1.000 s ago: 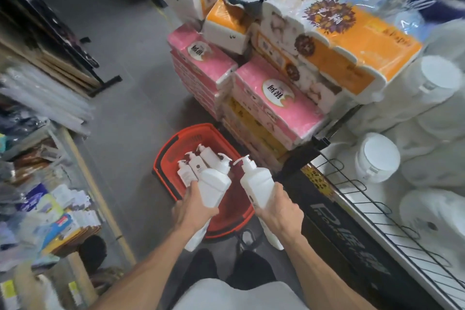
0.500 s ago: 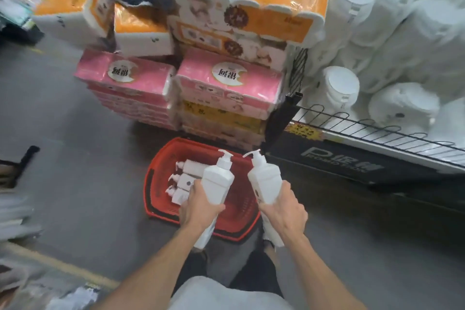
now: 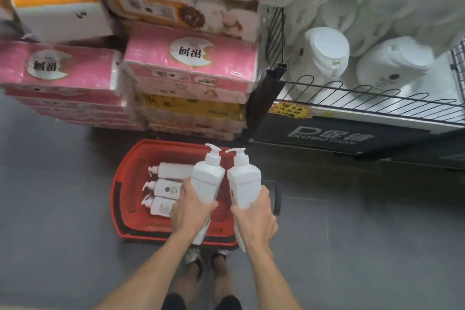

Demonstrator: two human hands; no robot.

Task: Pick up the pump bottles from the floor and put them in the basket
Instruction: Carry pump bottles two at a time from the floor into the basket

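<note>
Over the red basket (image 3: 133,173) at 12 o'clock, the left grip (image 3: 191,211) wraps the left bottle (image 3: 208,178) and the right grip (image 3: 254,219) the right bottle (image 3: 244,184); three bottles (image 3: 168,191) lie inside at 9 o'clock. Stiff, smooth, likely heavy: hold mid-body, not the pump.

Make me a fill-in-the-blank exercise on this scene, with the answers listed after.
The basket is ____ in colour.
____ lying bottles are already inside it.
Each hand grips ____ bottle: the left hand the left bottle, the right hand the right bottle.
Missing words: red; three; one.
</note>
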